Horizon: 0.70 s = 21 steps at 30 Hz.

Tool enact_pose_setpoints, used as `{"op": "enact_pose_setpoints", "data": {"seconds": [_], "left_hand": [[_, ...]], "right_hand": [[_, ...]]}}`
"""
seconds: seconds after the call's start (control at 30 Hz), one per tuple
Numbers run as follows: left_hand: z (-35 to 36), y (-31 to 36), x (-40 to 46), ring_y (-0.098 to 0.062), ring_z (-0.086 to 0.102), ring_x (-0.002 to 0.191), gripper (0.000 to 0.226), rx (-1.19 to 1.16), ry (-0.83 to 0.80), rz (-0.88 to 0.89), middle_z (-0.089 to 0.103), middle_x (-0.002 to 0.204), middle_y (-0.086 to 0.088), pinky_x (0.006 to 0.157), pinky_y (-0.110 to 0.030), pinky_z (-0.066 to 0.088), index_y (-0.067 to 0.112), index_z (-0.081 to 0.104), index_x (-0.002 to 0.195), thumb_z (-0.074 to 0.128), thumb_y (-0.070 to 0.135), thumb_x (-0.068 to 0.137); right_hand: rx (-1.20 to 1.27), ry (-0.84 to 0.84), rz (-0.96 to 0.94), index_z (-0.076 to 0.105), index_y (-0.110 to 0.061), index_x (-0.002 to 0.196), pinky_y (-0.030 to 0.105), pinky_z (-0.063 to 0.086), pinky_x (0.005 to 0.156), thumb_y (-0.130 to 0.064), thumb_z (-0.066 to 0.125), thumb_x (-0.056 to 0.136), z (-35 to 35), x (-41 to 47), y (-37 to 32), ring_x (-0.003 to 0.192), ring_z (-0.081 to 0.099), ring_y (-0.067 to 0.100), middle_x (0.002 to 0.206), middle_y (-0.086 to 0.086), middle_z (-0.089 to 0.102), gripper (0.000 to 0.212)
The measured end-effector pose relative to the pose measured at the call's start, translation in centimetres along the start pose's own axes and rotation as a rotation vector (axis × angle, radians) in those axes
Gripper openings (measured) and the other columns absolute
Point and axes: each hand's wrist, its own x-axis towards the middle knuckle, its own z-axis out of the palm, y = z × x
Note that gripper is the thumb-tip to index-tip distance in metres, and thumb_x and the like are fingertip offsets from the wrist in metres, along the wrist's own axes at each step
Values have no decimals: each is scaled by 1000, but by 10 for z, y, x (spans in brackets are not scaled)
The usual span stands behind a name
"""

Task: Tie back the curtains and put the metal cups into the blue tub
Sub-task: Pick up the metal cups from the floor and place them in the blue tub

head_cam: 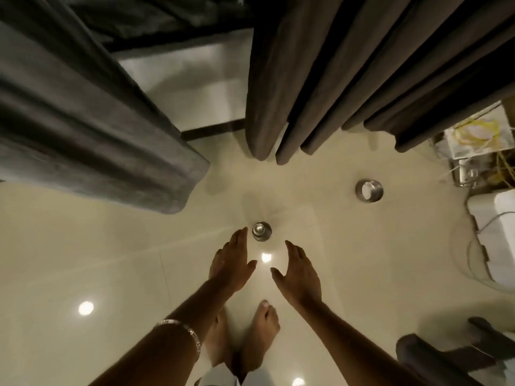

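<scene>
I look straight down at a glossy cream tiled floor. A small metal cup (pixel 262 231) stands upright just beyond my fingertips. My left hand (pixel 231 264) and my right hand (pixel 299 273) are both open and empty, fingers spread, one on each side of it, not touching it. A wider metal cup (pixel 369 190) stands further off to the right. A grey curtain (pixel 83 129) hangs loose at the left and a brown curtain (pixel 348 79) hangs loose at the centre and right. No blue tub is in view.
My bare feet (pixel 260 338) stand under my arms. White boxes with cables (pixel 493 235) and clutter with yellow wire (pixel 479 140) line the right edge. A dark chair-like shape (pixel 434 358) sits at bottom right. A dark doorway threshold (pixel 211 132) lies between the curtains.
</scene>
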Motion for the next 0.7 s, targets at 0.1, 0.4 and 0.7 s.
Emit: {"op": "enact_pose_setpoints", "data": {"seconds": [0.1, 0.4, 0.7], "left_hand": [[39, -20, 40, -26, 42, 138, 84, 2, -2, -7, 21, 162, -5, 109, -38, 41, 16, 7, 156, 61, 33, 94], [119, -61, 122, -26, 43, 138, 89, -40, -1, -6, 21, 162, -2, 106, -38, 44, 18, 7, 156, 67, 22, 90], [147, -62, 156, -22, 64, 115, 65, -232, 132, 32, 62, 134, 1, 94, -39, 54, 25, 44, 140, 75, 15, 84]], "right_hand": [[3, -7, -2, 26, -17, 152, 32, 50, 94, -38, 66, 89, 40, 39, 21, 129, 50, 21, 150, 2, 42, 78], [36, 5, -54, 23, -17, 153, 34, 51, 93, -26, 74, 83, 134, 128, 49, 129, 52, 23, 153, 1, 38, 87], [202, 156, -61, 44, -25, 137, 30, 56, 84, -14, 77, 80, 164, 152, 59, 108, 64, 21, 129, -2, 62, 67]]}}
